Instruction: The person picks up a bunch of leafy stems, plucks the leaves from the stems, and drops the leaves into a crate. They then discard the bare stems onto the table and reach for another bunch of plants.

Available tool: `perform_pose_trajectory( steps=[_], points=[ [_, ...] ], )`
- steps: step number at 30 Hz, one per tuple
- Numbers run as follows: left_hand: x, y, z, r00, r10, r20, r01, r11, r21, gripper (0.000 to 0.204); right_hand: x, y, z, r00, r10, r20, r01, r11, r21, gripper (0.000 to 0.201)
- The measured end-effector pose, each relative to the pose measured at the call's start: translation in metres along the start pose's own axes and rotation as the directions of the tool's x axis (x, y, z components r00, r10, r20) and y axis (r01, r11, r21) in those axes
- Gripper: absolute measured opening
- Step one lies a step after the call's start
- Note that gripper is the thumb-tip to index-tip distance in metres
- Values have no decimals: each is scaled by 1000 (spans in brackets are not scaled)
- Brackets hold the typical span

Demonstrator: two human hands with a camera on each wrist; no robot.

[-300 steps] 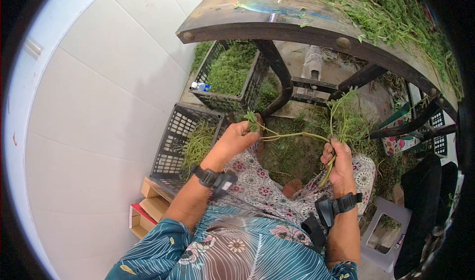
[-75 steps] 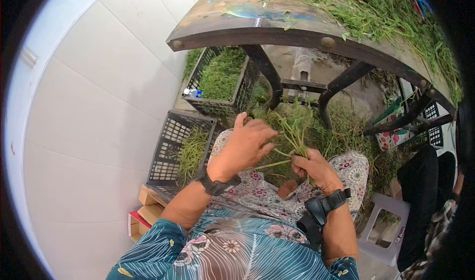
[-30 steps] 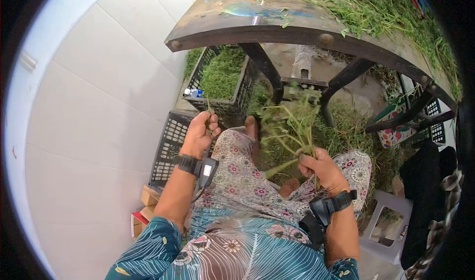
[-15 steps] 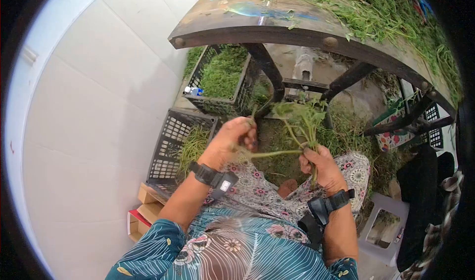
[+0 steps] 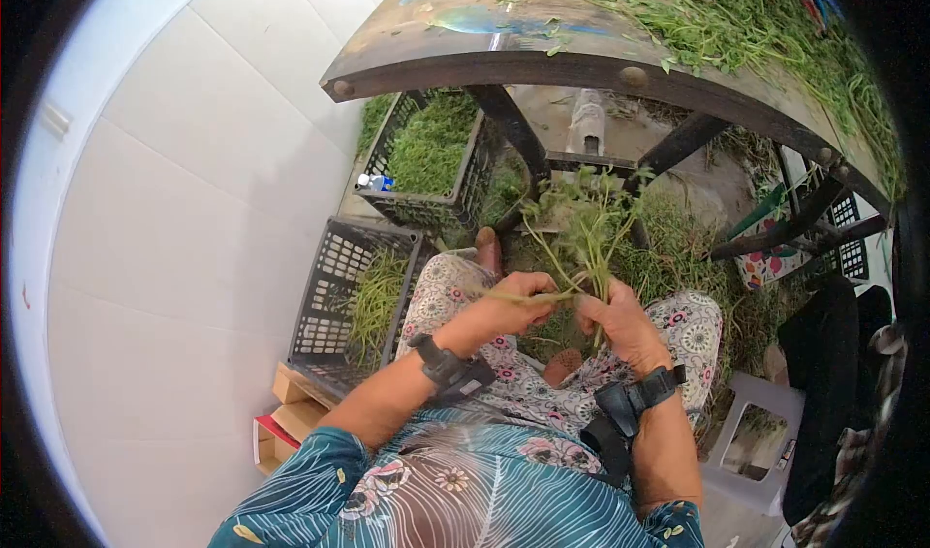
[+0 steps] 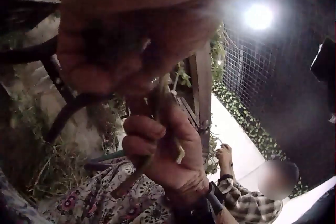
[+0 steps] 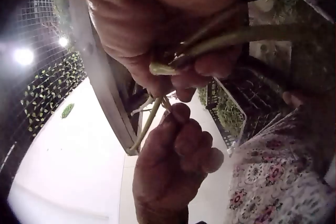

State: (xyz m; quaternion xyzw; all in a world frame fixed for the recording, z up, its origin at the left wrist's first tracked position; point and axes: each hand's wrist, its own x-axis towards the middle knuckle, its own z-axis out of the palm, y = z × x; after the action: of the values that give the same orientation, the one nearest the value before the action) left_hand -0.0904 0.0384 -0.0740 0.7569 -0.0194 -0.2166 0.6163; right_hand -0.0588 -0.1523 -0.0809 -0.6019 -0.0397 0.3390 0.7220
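Leafy greens (image 5: 429, 156) fill the far crate (image 5: 412, 206); the near crate (image 5: 318, 301) holds loose stems (image 5: 376, 304). Between the knees (image 5: 699, 330), the right grip (image 5: 625, 323) holds a leafy bunch (image 5: 596, 233), the left grip (image 5: 513, 308) pinching a stem (image 7: 149, 124).

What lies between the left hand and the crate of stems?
In the head view, the patterned left trouser leg lies between the left hand and the crate of stems, with a blurred stem partly over it.
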Motion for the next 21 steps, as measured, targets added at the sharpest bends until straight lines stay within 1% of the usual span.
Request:
perform_pose_trajectory(
  steps=[1, 4, 7, 10, 12, 13, 14, 15, 16, 17, 18, 19, 21],
  points=[
    [1, 1, 0, 999, 41, 15, -41, 998, 53, 11, 1, 1, 0, 1000, -8, -2, 8, 1000, 9, 26],
    [-2, 8, 1, 999, -14, 52, 12, 998, 55, 13, 1, 2, -2, 999, 28, -26, -28, 1000, 4, 25],
    [-5, 12, 3, 1000, 19, -5, -19, 994, 109, 15, -2, -2, 1, 1000, 21, 4, -21, 999, 43, 25],
    [-3, 5, 12, 977, 166, -136, -133, 966, 223, 15, -1, 0, -2, 998, 40, 50, -38, 998, -43, 24],
    [1, -4, 20, 955, 237, -180, -198, 958, 210, 15, -4, -5, -1, 996, 32, 79, -33, 999, 22, 22],
    [1, 1, 22, 941, 271, -204, -230, 952, 204, 14, -5, -7, 0, 995, 27, 93, -33, 998, 54, 21],
    [0, 5, 22, 976, 106, -190, -102, 994, 31, 13, -6, -8, 0, 996, 24, 91, -34, 993, 109, 20],
    [-1, 12, 22, 987, -57, -147, 37, 990, -139, 11, -8, -7, 0, 996, 20, 87, -34, 986, 164, 19],
    [-2, 19, 20, 974, -211, -77, 179, 938, -297, 10, -10, -7, -1, 996, 17, 83, -35, 975, 220, 18],
    [4, 11, 11, 968, -249, -29, 198, 830, -522, 9, -15, -6, -1, 992, 28, 122, -53, 977, 207, 18],
    [11, -4, -3, 962, -273, 26, 209, 670, -713, 8, -20, -7, -1, 986, 38, 161, -69, 979, 194, 17],
    [13, -6, -12, 955, -284, 85, 215, 468, -857, 8, -23, -7, -2, 979, 48, 200, -85, 980, 180, 16],
    [10, -10, -19, 982, -188, -2, 99, 524, -846, 10, -17, -11, 0, 982, 47, 181, -72, 988, 135, 16]
  ],
)
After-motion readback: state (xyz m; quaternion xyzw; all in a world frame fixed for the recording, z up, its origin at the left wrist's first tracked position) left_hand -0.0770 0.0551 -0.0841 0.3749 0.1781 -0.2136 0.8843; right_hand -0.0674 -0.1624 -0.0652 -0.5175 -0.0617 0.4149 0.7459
